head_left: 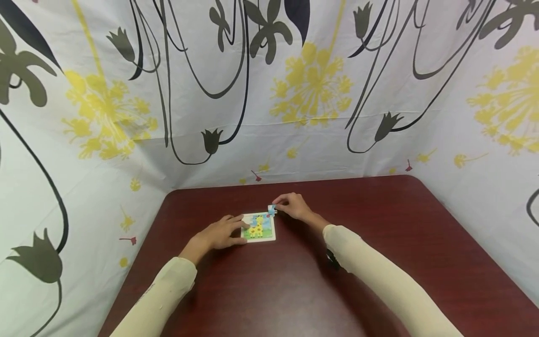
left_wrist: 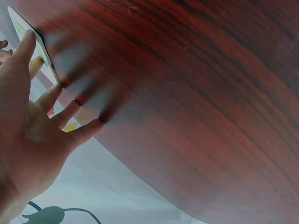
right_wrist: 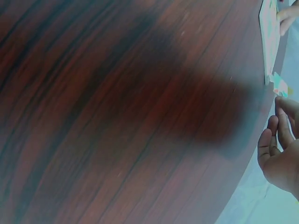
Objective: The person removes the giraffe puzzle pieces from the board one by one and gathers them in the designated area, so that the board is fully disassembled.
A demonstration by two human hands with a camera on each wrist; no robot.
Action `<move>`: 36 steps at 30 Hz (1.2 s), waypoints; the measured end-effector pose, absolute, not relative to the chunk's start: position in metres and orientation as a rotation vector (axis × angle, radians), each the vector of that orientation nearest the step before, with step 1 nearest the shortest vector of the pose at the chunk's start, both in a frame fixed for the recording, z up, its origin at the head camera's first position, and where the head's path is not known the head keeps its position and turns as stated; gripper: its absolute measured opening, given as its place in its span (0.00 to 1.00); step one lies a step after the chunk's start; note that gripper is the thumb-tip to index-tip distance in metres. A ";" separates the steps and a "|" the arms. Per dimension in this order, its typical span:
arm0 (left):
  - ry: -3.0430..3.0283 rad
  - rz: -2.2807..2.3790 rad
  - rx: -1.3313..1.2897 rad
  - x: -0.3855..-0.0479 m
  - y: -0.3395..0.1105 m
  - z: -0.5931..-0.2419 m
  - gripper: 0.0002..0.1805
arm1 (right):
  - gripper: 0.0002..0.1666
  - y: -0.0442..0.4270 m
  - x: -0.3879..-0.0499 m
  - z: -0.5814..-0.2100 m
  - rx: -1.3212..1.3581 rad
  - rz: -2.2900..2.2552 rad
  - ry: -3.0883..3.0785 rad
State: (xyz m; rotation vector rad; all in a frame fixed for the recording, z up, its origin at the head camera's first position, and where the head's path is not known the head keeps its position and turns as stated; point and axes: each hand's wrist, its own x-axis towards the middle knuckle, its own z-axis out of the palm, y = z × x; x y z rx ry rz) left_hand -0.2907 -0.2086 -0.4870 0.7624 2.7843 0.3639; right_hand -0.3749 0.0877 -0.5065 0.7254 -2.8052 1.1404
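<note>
A small jigsaw puzzle [head_left: 264, 233] with a yellow giraffe on blue and green lies in a white frame on the table. My left hand [head_left: 223, 232] rests on its left side with fingers spread; in the left wrist view the left hand [left_wrist: 39, 126] has its thumb over the puzzle's edge. At the puzzle's upper right corner, my right hand [head_left: 293, 206] pinches a light blue puzzle piece [head_left: 271, 210] between thumb and fingertips. The right wrist view shows this piece [right_wrist: 280, 85] beside the frame's corner, held by the right hand [right_wrist: 282, 144].
The dark red wooden table [head_left: 379, 234] extends around the puzzle and to the right. Behind it hangs a white cloth [head_left: 269, 159] printed with grey and yellow flowers, which also runs along both sides.
</note>
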 end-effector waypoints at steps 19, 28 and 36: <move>2.781 0.361 0.756 -0.290 -0.208 -0.486 0.29 | 0.11 0.105 -0.372 -0.511 0.548 1.067 -2.841; 2.785 0.354 0.756 -0.290 -0.208 -0.486 0.29 | 0.10 0.103 -0.370 -0.507 0.617 1.100 -2.815; 2.785 0.341 0.726 -0.291 -0.206 -0.486 0.29 | 0.10 0.090 -0.368 -0.502 0.709 1.144 -2.810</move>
